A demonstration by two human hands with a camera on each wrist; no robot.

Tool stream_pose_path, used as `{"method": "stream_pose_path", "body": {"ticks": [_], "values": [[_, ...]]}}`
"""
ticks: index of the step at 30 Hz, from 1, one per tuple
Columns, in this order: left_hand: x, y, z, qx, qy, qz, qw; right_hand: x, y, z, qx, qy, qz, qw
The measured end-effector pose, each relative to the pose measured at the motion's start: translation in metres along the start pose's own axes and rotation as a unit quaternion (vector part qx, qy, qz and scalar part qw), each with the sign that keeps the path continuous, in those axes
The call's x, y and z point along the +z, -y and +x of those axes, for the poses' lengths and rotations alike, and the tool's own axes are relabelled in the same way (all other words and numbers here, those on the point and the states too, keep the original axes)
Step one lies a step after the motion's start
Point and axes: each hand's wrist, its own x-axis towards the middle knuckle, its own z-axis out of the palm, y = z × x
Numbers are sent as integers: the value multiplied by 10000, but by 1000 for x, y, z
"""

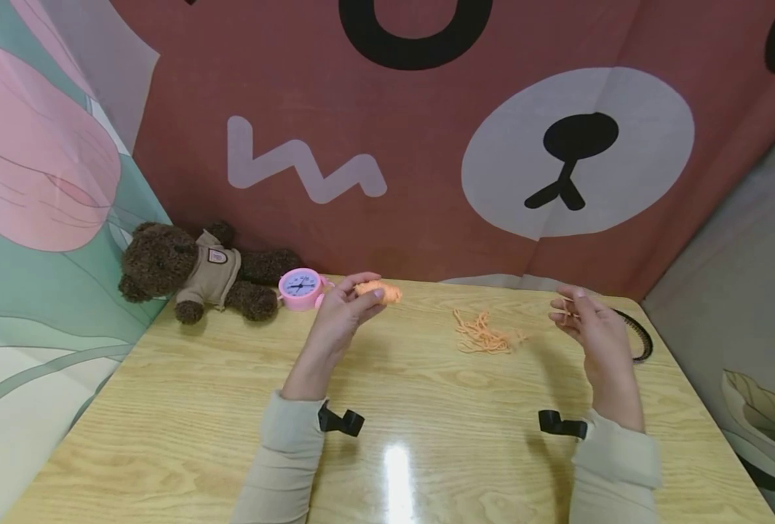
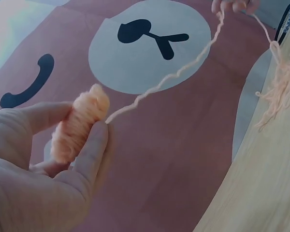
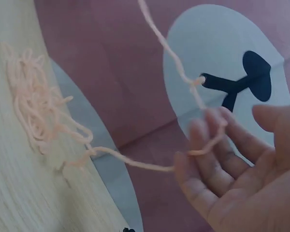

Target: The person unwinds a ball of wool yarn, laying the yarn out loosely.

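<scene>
My left hand point(image 1: 343, 314) pinches a small bundle of wound peach-orange yarn point(image 2: 82, 125) between thumb and fingers, raised above the table. From the bundle a single strand point(image 2: 159, 87) runs across to my right hand point(image 1: 597, 331). In the right wrist view that strand weaves between the half-curled fingers point(image 3: 208, 159), while the thumb stands apart from them. A small kink or knot shows in it just above the fingertips. Past the right hand the yarn leads down to a loose, tangled pile point(image 1: 482, 335) on the table between the hands.
The light wooden table point(image 1: 426, 407) reaches back to a brown cloth with a bear face. At the back left lie a brown teddy bear point(image 1: 213, 273) and a pink alarm clock point(image 1: 300, 289). A dark beaded-looking band point(image 1: 645, 338) lies beyond my right hand.
</scene>
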Motion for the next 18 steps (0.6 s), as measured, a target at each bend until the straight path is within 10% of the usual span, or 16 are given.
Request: {"method": "stream_pose_path", "body": {"ticks": [7, 13, 18], "values": [[6, 1, -3, -75, 374, 182, 9991, 18, -1, 3, 73, 857, -2039, 9752], [13, 4, -4, -165, 648, 483, 9966, 47, -2, 4, -323, 1066, -2262, 9677], [21, 11, -7, -198, 1344, 1144, 9841, 89, -8, -1, -1048, 2132, -2161, 9470]]}}
